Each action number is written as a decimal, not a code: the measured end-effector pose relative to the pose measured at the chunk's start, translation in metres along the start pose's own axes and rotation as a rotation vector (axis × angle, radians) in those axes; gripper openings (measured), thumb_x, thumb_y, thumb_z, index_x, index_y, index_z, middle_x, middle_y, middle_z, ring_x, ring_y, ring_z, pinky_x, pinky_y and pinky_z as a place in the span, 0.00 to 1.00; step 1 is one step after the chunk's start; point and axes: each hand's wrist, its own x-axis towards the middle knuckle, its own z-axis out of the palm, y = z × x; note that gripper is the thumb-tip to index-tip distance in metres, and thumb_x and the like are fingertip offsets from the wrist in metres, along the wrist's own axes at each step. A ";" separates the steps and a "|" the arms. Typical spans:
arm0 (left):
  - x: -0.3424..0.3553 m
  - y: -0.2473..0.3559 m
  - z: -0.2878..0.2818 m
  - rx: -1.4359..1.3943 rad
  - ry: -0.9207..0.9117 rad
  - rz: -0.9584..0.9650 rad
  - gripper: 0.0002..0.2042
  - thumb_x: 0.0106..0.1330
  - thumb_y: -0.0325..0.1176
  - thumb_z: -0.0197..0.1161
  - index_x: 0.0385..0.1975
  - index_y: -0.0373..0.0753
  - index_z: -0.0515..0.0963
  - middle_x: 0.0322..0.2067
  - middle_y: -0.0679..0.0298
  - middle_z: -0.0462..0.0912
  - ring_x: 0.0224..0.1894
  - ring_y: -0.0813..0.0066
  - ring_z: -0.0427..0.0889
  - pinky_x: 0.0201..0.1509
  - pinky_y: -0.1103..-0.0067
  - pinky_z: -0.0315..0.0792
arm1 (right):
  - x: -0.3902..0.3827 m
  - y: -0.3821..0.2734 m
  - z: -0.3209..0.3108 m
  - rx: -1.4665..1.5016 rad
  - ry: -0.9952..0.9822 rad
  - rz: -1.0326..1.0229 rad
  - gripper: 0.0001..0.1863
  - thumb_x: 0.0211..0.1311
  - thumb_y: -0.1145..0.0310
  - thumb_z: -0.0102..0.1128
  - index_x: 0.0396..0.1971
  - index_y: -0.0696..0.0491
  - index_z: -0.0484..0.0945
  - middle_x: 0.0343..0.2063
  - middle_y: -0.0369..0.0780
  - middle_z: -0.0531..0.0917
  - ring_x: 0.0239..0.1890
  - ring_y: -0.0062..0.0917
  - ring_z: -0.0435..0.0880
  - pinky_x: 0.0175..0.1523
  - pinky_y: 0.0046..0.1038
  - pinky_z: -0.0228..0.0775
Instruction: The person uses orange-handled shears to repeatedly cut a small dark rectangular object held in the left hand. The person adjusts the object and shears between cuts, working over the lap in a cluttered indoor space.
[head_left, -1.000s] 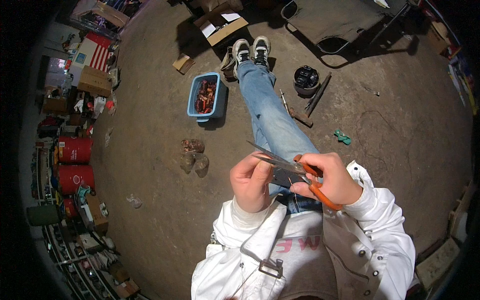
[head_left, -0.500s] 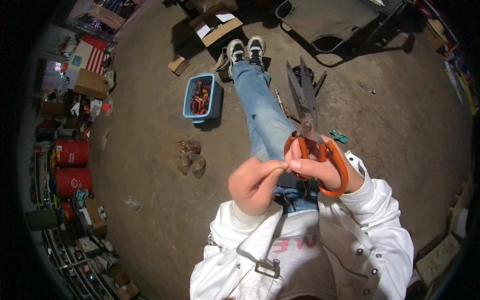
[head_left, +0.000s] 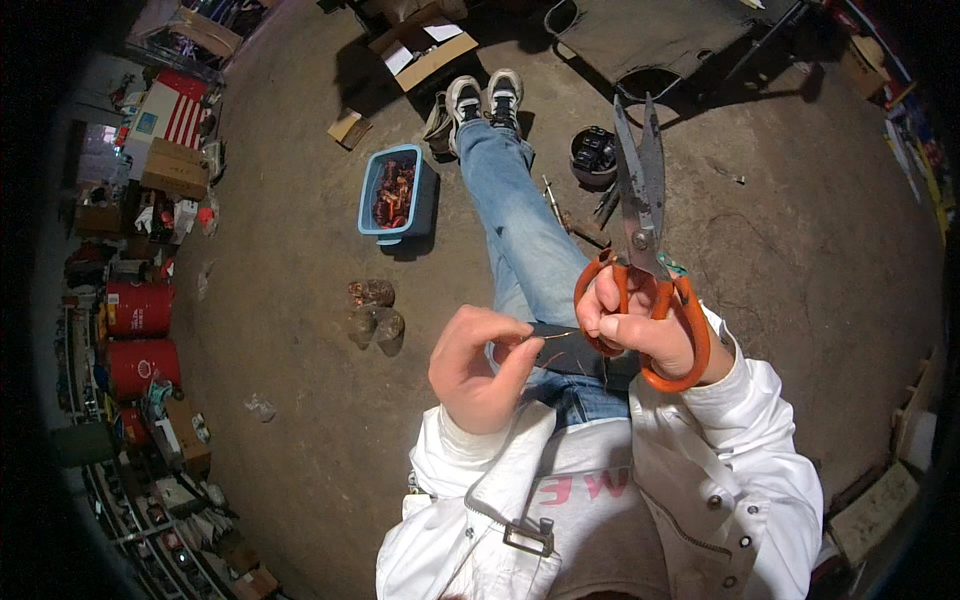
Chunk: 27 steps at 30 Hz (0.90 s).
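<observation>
Between thumb and forefinger, my left hand (head_left: 482,368) pinches a short, thin copper-coloured wire (head_left: 556,336), whose free end points toward my other hand. My right hand (head_left: 640,325) is closed round the orange handles of large scissors (head_left: 642,200), the worn grey blades pointing away from me and slightly parted. A dark flat piece (head_left: 565,350) lies across my lap under the hands, with thin wire strands on it. Beyond, to the left of my legs, a blue plastic tub (head_left: 427,200) holds a heap of reddish-brown copper-like pieces (head_left: 395,195).
Several round brownish lumps (head_left: 375,318) sit on the floor at left. Past my right leg are a hammer (head_left: 585,232) and a round black container (head_left: 594,158). An open cardboard box (head_left: 435,65) stands beyond my shoes. Red drums (head_left: 142,368) and shelves line the left side.
My hands have moved apart, the left one drawing left with the wire now showing. The scissors have swung more upright, and their blades are closer together.
</observation>
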 end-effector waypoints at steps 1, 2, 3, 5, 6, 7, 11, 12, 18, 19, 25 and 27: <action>0.001 -0.001 -0.001 -0.019 -0.012 0.026 0.09 0.51 0.16 0.69 0.31 0.34 0.80 0.27 0.63 0.79 0.25 0.78 0.73 0.28 0.83 0.64 | 0.000 0.000 0.000 0.001 0.004 -0.024 0.05 0.60 0.71 0.63 0.31 0.55 0.76 0.28 0.28 0.76 0.30 0.10 0.72 0.37 0.15 0.64; 0.001 -0.002 -0.002 -0.038 -0.021 0.056 0.09 0.51 0.16 0.69 0.30 0.34 0.80 0.27 0.63 0.79 0.25 0.79 0.73 0.28 0.83 0.64 | 0.001 0.000 0.001 -0.005 0.007 -0.048 0.05 0.60 0.71 0.62 0.31 0.55 0.76 0.28 0.28 0.76 0.30 0.10 0.72 0.36 0.15 0.64; 0.001 -0.002 -0.002 -0.035 -0.020 0.062 0.09 0.51 0.16 0.69 0.30 0.34 0.80 0.27 0.63 0.79 0.25 0.78 0.73 0.28 0.83 0.64 | 0.000 -0.001 0.002 -0.038 0.016 -0.047 0.05 0.60 0.71 0.63 0.31 0.55 0.76 0.28 0.28 0.76 0.30 0.10 0.72 0.37 0.16 0.64; 0.000 -0.002 -0.002 -0.027 -0.013 0.087 0.08 0.50 0.16 0.69 0.29 0.34 0.80 0.26 0.63 0.79 0.24 0.77 0.72 0.28 0.82 0.63 | -0.003 -0.004 0.002 -0.120 0.040 -0.050 0.06 0.59 0.72 0.64 0.31 0.56 0.76 0.27 0.29 0.77 0.30 0.11 0.74 0.37 0.16 0.66; 0.000 -0.002 -0.001 -0.003 -0.012 0.106 0.09 0.50 0.16 0.69 0.29 0.34 0.80 0.26 0.63 0.80 0.24 0.76 0.73 0.28 0.81 0.63 | -0.003 -0.005 0.004 -0.123 0.036 -0.051 0.06 0.59 0.72 0.65 0.31 0.56 0.76 0.28 0.29 0.77 0.30 0.11 0.74 0.38 0.16 0.67; 0.000 -0.001 -0.002 0.027 -0.011 0.131 0.09 0.50 0.16 0.69 0.29 0.35 0.80 0.26 0.63 0.80 0.24 0.76 0.73 0.28 0.80 0.63 | -0.004 -0.005 0.006 -0.131 0.037 -0.057 0.06 0.58 0.73 0.65 0.31 0.56 0.77 0.28 0.29 0.78 0.31 0.11 0.75 0.38 0.17 0.68; 0.000 0.001 -0.003 0.127 -0.032 0.225 0.10 0.48 0.16 0.71 0.29 0.36 0.81 0.26 0.63 0.81 0.25 0.72 0.75 0.29 0.78 0.64 | -0.006 -0.009 0.011 -0.161 0.037 0.013 0.09 0.56 0.74 0.63 0.30 0.54 0.70 0.31 0.36 0.79 0.37 0.18 0.76 0.46 0.24 0.69; 0.001 0.002 -0.003 0.135 -0.049 0.234 0.10 0.48 0.16 0.71 0.29 0.36 0.81 0.26 0.63 0.81 0.25 0.72 0.76 0.29 0.77 0.64 | -0.007 -0.010 0.011 -0.186 0.028 0.042 0.10 0.55 0.73 0.60 0.29 0.53 0.66 0.33 0.39 0.78 0.39 0.21 0.75 0.49 0.27 0.68; -0.001 0.004 0.003 0.198 -0.097 0.244 0.11 0.47 0.17 0.73 0.29 0.36 0.81 0.28 0.62 0.82 0.25 0.71 0.77 0.29 0.76 0.65 | -0.005 -0.011 0.016 -0.235 0.036 0.051 0.11 0.55 0.72 0.65 0.30 0.54 0.68 0.34 0.37 0.80 0.33 0.13 0.72 0.42 0.19 0.67; -0.001 0.004 0.003 0.206 -0.107 0.232 0.11 0.47 0.18 0.73 0.30 0.37 0.82 0.28 0.62 0.82 0.26 0.71 0.77 0.29 0.76 0.66 | -0.005 -0.009 0.017 -0.222 0.049 0.037 0.13 0.55 0.71 0.67 0.32 0.54 0.69 0.35 0.37 0.80 0.31 0.10 0.70 0.39 0.16 0.65; 0.004 0.004 -0.003 0.286 -0.124 0.233 0.14 0.46 0.20 0.74 0.34 0.37 0.83 0.29 0.62 0.83 0.29 0.69 0.77 0.31 0.76 0.67 | -0.006 -0.003 0.009 -0.078 0.069 -0.058 0.10 0.56 0.75 0.67 0.34 0.56 0.73 0.33 0.32 0.79 0.34 0.11 0.76 0.41 0.16 0.69; 0.006 0.004 -0.007 0.291 -0.102 0.223 0.14 0.45 0.21 0.74 0.34 0.37 0.83 0.29 0.63 0.83 0.29 0.68 0.76 0.32 0.76 0.67 | -0.007 -0.003 0.003 -0.089 0.073 -0.092 0.10 0.55 0.77 0.65 0.32 0.54 0.70 0.34 0.34 0.79 0.35 0.13 0.75 0.43 0.18 0.69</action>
